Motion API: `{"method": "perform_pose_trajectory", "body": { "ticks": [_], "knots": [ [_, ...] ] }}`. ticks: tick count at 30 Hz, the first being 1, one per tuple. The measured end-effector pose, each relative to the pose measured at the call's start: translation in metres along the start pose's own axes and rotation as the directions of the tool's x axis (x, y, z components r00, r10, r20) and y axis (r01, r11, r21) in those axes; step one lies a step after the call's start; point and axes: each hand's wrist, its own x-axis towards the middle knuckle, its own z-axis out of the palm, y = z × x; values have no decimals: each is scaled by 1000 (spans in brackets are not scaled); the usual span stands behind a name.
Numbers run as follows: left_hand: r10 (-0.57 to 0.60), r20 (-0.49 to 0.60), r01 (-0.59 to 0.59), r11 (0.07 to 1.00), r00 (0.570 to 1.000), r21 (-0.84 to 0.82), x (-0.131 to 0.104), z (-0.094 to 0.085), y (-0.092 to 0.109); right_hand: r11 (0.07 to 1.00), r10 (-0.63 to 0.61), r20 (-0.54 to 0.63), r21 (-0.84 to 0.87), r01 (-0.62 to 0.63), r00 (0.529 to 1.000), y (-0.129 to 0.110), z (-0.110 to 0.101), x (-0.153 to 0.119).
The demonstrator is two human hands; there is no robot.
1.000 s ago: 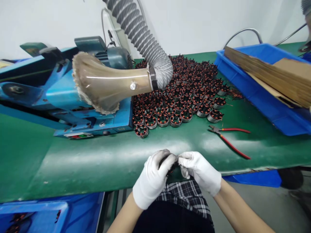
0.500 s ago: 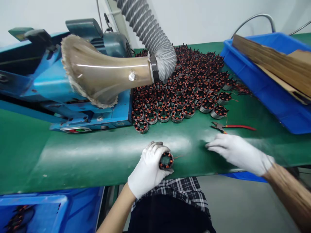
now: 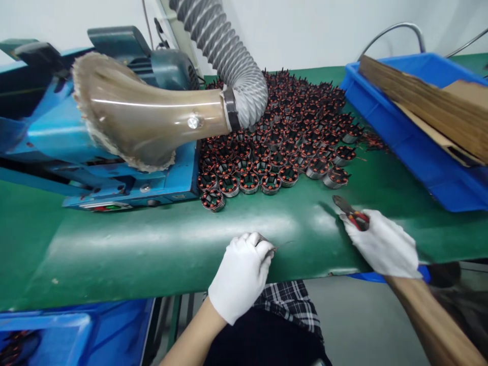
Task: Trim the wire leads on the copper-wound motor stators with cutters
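In a white glove, my left hand [image 3: 244,272] is closed around a motor stator [image 3: 271,250], which the fingers now mostly cover. A thin wire sticks out from it to the right. My right hand [image 3: 381,243], also gloved, grips red-handled cutting pliers [image 3: 348,209] just above the bench, with their jaws pointing up and left. Many more stators with copper windings [image 3: 270,183] stand crowded together on the green bench [image 3: 145,254] beyond my hands.
A blue machine [image 3: 171,178] with a translucent hood [image 3: 152,112] and grey ribbed hose [image 3: 247,91] stands at left. At right, a blue bin [image 3: 404,137] carries cardboard [image 3: 427,101]. Another blue bin [image 3: 76,330] with stators sits below the bench at lower left.
My right hand has picked the pliers up off the bench. My left hand has turned over with the stator, so its ring face no longer shows.
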Motion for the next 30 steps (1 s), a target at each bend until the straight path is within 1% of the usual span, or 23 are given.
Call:
{"method": "perform_pose_trajectory", "body": {
  "ticks": [1,2,3,4,5,6,7,8,9,10,12,15,17,19,21,23,24,25,26,28,30],
  "knots": [
    [-8,6,8,1000,1000,-2,1,2,2,996,82,-11,20,-82,997,-4,-2,-8],
    [-7,14,7,1000,1000,-6,1,3,5,987,155,8,53,-155,988,-8,-6,-18],
    [2,21,-2,1000,1000,-10,2,5,7,970,204,85,120,-213,975,-13,-10,-27],
    [16,28,-16,1000,999,-13,3,6,9,945,202,214,214,-247,956,-18,-16,-37],
    [30,34,-29,999,999,-15,3,8,11,912,133,380,315,-263,916,-23,-21,-48],
    [41,42,-40,999,998,-15,4,9,12,874,26,535,398,-279,845,-29,-27,-57],
    [47,50,-47,999,998,-13,4,10,13,835,-80,637,462,-298,767,-34,-31,-66],
    [51,57,-50,999,997,-12,3,10,14,802,-173,698,510,-312,695,-39,-35,-74],
    [53,67,-52,999,996,-13,3,11,14,778,-236,723,541,-319,649,-43,-36,-80],
    [56,77,-55,998,995,-14,3,11,13,763,-277,729,563,-318,626,-47,-37,-85],
    [65,90,-64,998,994,-11,2,10,13,752,-311,731,580,-313,607,-53,-34,-89],
    [79,91,-80,997,993,9,2,9,12,738,-314,732,589,-329,605,-59,-26,-91],
    [84,89,-87,996,992,31,3,9,12,716,-295,745,587,-377,599,-62,-19,-94],
    [88,87,-92,994,992,51,4,9,12,667,-274,753,597,-446,598,-65,-12,-100],
    [95,84,-101,993,992,68,5,10,12,593,-239,743,622,-512,625,-70,-4,-107],
    [109,75,-115,990,991,80,6,11,12,498,-185,716,659,-564,673,-74,2,-111],
    [117,70,-123,989,991,86,6,12,12,445,-153,709,672,-593,689,-75,4,-113],
    [126,65,-132,987,990,87,6,12,12,385,-126,712,677,-627,691,-76,5,-113],
    [137,53,-141,987,989,78,5,13,11,321,-119,723,676,-663,680,-77,4,-113],
    [161,-7,-161,987,987,17,1,12,8,197,-146,762,648,-736,631,-75,1,-111],
    [180,-120,-189,979,976,-72,-5,9,4,82,-207,790,602,-794,578,-71,-3,-110]
  ]
}}
